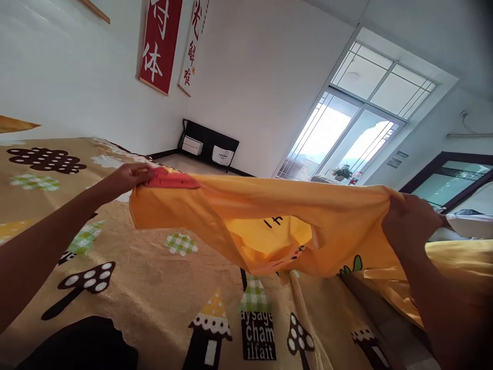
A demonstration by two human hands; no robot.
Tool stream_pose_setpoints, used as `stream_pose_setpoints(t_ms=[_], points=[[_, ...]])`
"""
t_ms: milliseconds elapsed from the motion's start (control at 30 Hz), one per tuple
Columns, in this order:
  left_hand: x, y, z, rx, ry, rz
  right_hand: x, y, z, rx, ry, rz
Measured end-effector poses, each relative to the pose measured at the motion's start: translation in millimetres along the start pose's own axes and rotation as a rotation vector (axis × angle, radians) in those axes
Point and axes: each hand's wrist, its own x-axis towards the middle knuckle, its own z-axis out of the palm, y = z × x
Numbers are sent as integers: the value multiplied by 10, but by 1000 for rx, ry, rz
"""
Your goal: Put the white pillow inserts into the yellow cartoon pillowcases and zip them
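The left hand (129, 177) is pinched shut on one end of a yellow garment (269, 226), right at a red trim patch (173, 180) on its edge, and the right hand (408, 223) is closed on the opposite end, so the cloth hangs stretched between them in the air above a bed spread with a tan blanket (154, 288) printed with mushrooms and little houses. To handle this hold well, I would judge that both hands should stay level and pull gently apart so the top edge runs straight; the middle sags and folds over on itself, showing an inner layer with dark marks and a small cartoon print, so a light shake would likely open it out. The grip on the left looks shallow, only fingertips on the hem, and could slip. The garment's lower part trails toward the blanket's right edge, where more yellow cloth (462, 267) lies bunched. What kind of garment it is stays hard to tell, since sleeves and neckline are lost in the folds. The right hand's fingers are hidden behind the cloth, a dark shape at the bottom left edge is cut off, and the window (358, 133) beyond is glared out.
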Motion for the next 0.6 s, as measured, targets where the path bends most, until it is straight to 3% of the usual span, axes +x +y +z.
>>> stream_pose_setpoints(t_ms=[100, 133, 167, 233, 300, 433, 500, 600], points=[[-161, -303, -49, 148, -679, -234, -63, -208, -86, 177, -35, -42], [-192, -347, -25, 235, -793, -294, -99, -307, -110, 238, -83, -118], [-206, -340, 25, 303, -829, -305, -140, -425, -130, 288, -141, -220], [-186, -148, 202, 317, -765, -171, -225, -723, -168, 355, -237, -456], [-124, 259, 454, 160, -685, 63, -301, -1093, -217, 365, -246, -689], [-3, 1257, 973, -197, -427, 480, -402, -1845, -435, 279, -71, -1067], [30, 1607, 1154, -370, -403, 601, -419, -2098, -596, 211, 21, -1150], [58, 1817, 1277, -478, -467, 583, -385, -2244, -816, 98, 32, -1109]])
